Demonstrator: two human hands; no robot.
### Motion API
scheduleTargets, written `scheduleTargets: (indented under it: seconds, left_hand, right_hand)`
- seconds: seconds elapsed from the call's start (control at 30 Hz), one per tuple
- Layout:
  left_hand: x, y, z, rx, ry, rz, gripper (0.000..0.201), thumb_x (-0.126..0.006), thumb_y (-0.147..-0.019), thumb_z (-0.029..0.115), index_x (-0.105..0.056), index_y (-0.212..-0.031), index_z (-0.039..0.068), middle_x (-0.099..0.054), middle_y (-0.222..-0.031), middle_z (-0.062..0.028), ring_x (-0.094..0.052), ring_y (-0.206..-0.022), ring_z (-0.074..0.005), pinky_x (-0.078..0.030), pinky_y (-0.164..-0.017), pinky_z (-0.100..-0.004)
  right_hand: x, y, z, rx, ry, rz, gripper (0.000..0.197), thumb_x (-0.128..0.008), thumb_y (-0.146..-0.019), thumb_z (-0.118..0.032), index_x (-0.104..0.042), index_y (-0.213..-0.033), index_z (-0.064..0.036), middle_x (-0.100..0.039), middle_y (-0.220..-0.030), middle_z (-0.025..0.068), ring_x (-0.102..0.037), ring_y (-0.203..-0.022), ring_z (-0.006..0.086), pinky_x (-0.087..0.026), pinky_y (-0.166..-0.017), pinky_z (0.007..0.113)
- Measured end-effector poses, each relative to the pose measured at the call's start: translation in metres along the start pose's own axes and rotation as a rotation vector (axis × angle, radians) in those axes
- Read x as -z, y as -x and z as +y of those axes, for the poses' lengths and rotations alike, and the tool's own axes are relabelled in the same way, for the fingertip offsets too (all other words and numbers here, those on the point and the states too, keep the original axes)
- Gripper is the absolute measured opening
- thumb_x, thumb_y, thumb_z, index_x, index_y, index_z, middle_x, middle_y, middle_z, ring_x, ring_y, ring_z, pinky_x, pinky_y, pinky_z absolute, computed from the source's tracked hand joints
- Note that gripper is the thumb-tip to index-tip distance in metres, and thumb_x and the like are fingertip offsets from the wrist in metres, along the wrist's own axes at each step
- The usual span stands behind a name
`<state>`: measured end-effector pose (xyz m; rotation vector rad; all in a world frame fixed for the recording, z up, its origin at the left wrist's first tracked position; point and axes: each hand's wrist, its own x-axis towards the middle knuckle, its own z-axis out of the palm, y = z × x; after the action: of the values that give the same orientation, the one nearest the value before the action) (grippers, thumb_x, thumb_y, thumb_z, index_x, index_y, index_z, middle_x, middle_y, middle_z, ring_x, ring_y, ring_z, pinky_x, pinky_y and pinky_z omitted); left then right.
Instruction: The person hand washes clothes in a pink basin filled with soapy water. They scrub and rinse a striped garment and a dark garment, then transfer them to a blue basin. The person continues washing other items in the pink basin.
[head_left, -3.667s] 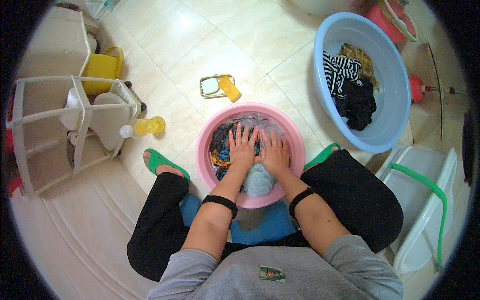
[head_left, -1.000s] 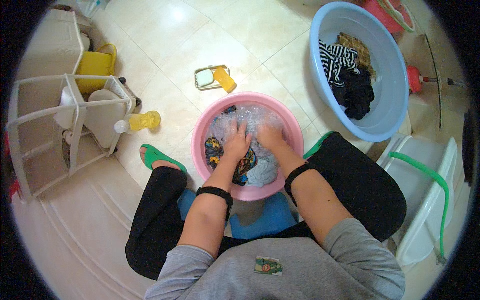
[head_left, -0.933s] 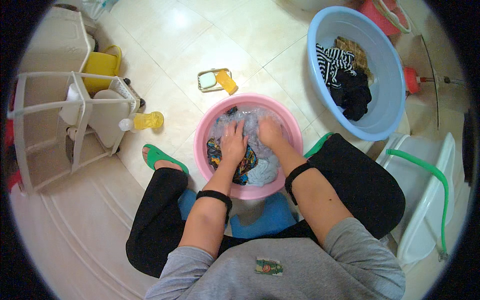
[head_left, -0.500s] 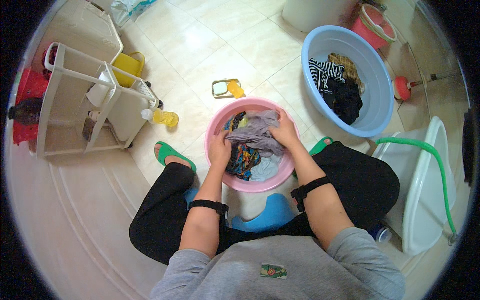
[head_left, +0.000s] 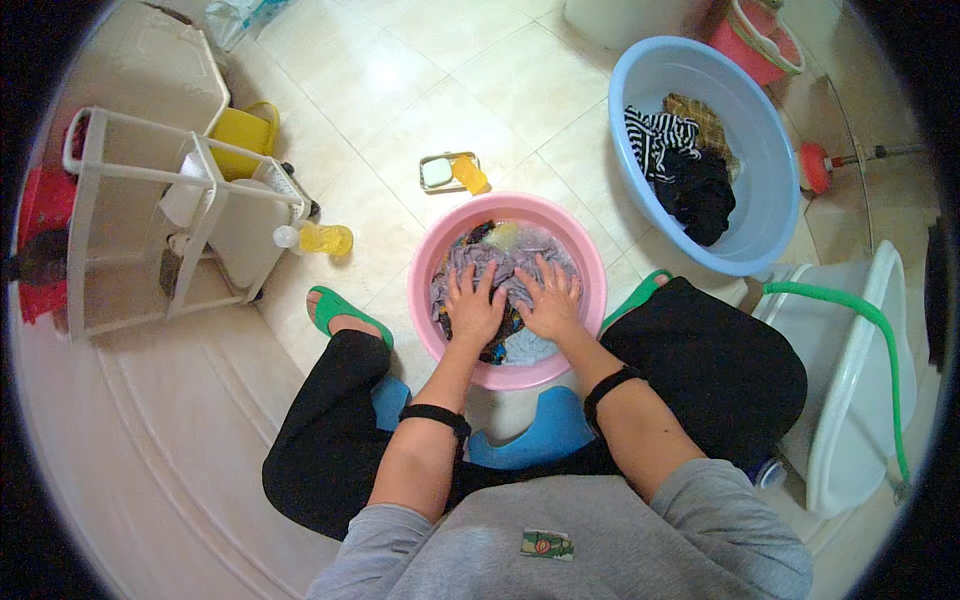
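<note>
Both my hands are spread flat on wet laundry inside a pink basin (head_left: 419, 300) on the floor between my feet. My left hand (head_left: 476, 308) presses on a greyish-purple cloth (head_left: 512, 262) with its fingers apart. Beside it, my right hand (head_left: 549, 300) lies on the same cloth, fingers also spread. Under and around the hands show a dark multicoloured patterned cloth (head_left: 494, 354) and a light blue cloth (head_left: 530, 349). Some suds appear at the basin's far side. Parts of the laundry are hidden beneath my hands.
Beyond the basin lies a soap dish with a pale soap bar (head_left: 436, 173) and an orange piece (head_left: 468, 174). A yellow-liquid bottle (head_left: 327, 239) and white rack (head_left: 85, 230) stand left. Right are a blue tub (head_left: 618, 130) of clothes and a green hose (head_left: 835, 292).
My hands have let go of the greyish-purple cloth's sides and moved inward, now lying flat on it. The cloth has gone from bunched up between them to pressed down in the basin.
</note>
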<state>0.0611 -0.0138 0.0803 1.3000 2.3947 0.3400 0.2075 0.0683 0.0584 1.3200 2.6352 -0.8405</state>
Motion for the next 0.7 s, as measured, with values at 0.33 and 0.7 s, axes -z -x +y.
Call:
scheduleTargets:
  seconds: [0.33,0.7]
  left_hand:
    - [-0.037,-0.043,0.012,0.127,-0.181,-0.413,0.064,-0.045,-0.096,0.040,-0.026,-0.154,0.023,-0.015,-0.162,-0.0137,-0.004,-0.149,-0.0371,-0.008,-0.113,-0.0645]
    - [-0.038,-0.075,-0.004,0.069,-0.207,-0.413,0.052,-0.061,-0.086,0.033,-0.054,-0.136,0.017,-0.039,-0.148,-0.0187,-0.030,-0.140,-0.0403,-0.018,-0.107,-0.0692]
  right_hand:
    - [-0.004,-0.049,0.000,-0.110,0.062,-0.293,0.053,-0.053,-0.091,-0.042,-0.052,-0.137,-0.0174,-0.033,-0.153,0.0153,-0.029,-0.140,0.0408,-0.018,-0.110,0.067]
    - [-0.032,-0.096,0.025,-0.116,-0.034,-0.580,0.054,-0.049,-0.089,-0.046,-0.061,-0.125,-0.0071,-0.053,-0.134,0.0263,-0.050,-0.125,0.0415,-0.036,-0.109,0.050]
